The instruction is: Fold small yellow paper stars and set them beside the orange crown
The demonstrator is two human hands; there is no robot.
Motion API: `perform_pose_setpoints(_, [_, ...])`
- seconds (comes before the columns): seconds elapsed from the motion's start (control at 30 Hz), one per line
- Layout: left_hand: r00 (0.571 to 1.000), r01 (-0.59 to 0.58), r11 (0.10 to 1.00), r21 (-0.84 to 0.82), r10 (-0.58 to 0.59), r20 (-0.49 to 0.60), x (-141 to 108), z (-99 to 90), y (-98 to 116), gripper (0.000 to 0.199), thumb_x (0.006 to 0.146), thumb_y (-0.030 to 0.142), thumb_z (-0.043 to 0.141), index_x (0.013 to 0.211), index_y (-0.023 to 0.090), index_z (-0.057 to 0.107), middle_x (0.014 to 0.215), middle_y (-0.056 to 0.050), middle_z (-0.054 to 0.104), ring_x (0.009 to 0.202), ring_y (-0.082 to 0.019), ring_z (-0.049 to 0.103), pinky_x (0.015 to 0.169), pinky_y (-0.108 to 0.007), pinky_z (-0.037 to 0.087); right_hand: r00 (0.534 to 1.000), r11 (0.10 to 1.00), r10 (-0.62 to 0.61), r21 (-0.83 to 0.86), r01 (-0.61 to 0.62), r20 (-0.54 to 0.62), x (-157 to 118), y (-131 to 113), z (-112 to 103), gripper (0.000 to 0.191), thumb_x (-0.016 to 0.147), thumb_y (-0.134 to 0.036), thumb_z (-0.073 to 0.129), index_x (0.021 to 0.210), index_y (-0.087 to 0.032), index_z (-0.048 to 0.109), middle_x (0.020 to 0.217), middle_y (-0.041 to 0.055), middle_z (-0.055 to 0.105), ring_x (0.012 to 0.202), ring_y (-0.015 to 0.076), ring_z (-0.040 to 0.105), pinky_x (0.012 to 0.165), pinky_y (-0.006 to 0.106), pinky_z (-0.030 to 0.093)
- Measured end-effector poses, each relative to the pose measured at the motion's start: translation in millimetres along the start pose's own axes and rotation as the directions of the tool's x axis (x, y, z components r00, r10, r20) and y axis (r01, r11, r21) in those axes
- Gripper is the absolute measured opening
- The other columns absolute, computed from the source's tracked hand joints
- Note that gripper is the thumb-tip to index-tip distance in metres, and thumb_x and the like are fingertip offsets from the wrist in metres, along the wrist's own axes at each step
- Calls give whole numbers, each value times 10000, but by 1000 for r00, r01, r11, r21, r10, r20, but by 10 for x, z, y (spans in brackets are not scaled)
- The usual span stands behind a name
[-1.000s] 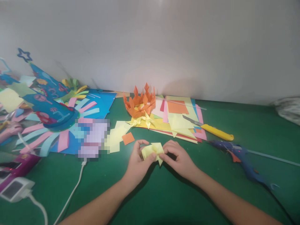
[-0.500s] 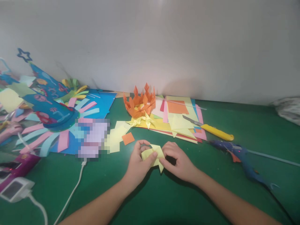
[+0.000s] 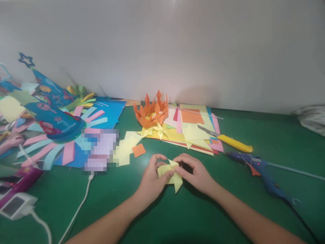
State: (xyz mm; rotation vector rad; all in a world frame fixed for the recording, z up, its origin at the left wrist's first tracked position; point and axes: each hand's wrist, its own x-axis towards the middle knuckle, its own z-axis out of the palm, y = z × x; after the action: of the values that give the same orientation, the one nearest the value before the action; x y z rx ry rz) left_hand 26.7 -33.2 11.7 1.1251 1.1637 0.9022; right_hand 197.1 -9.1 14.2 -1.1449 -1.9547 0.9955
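A pale yellow folded paper point(image 3: 165, 171), with pointed flaps at its top and bottom, is held between my two hands above the green table. My left hand point(image 3: 155, 178) grips it from the left, thumb on the front and fingers behind. At its right side, my right hand point(image 3: 194, 173) pinches a fold with thumb and fingers. Beyond my hands lies a small orange paper square point(image 3: 138, 150). Farther back stands an orange folded-paper crown point(image 3: 151, 112), with small yellow folded-paper pieces point(image 3: 158, 131) in front of it.
Coloured paper sheets point(image 3: 195, 134) are stacked at the back, with a yellow utility knife point(image 3: 236, 143) on their right edge. A blue glue gun point(image 3: 262, 169) lies at right. On the left are blue cone hats point(image 3: 56, 118), a white cable point(image 3: 83, 200) and a purple glue gun point(image 3: 24, 181).
The yellow paper has shifted slightly right and toward me, and turned a little. My right thumb and fingers have moved onto its upper right fold.
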Motion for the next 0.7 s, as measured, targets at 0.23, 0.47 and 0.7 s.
perform_pose_setpoints(0.23, [999,-40,999,18,40,30,6,-26,-40,229,845,304,521,1026,216,410,830,-2,595,669,-119,545,626,-238,426,992,990,123,62,-123,-3,18,-4,-13,238,824,-371,563,759,-171,676,711,35,624,635,146,551,579,253,437])
perform_pose_setpoints(0.47, [999,-38,999,-15,37,-6,25,-10,-32,202,831,268,531,983,206,413,796,21,528,670,-104,510,631,-224,415,983,966,180,188,-180,15,24,-1,17,235,784,-392,608,773,-177,700,696,24,641,601,137,558,563,245,452])
perform_pose_setpoints(0.7, [999,-30,998,-55,29,-18,31,-10,-29,234,797,245,564,972,208,412,803,25,530,658,-100,501,614,-220,412,974,930,218,289,-226,62,14,2,33,265,771,-423,623,806,-174,706,655,8,559,506,99,506,486,227,437])
